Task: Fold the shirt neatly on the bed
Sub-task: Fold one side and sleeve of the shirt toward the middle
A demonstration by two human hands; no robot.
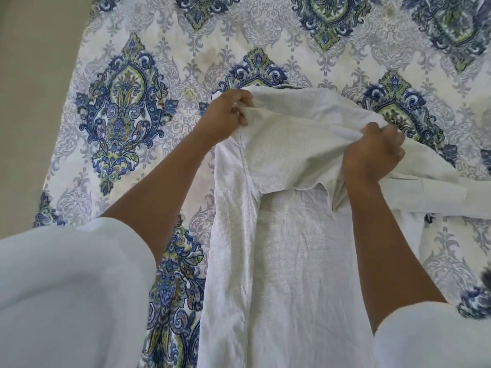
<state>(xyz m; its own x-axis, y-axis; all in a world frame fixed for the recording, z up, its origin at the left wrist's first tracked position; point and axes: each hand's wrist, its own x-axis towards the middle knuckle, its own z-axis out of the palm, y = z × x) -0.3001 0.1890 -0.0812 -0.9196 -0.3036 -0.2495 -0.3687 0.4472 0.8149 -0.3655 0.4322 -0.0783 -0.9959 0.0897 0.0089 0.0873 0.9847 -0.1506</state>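
A white textured shirt (287,256) lies lengthwise on the patterned bed cover (119,123), its body running toward me. My left hand (228,112) grips the shirt's upper left shoulder edge, lifted off the bed. My right hand (372,152) is closed on a bunched fold of the shirt near the right shoulder. Between both hands the upper part is raised and doubled over the body. One sleeve with a cuff (435,197) stretches out to the right. The left sleeve lies folded along the shirt's left side (231,235).
The bed cover has large blue and green paisley medallions on white. Its left edge (77,107) runs diagonally, with plain beige floor (32,88) beyond. My white sleeves (66,293) fill the lower corners of the view.
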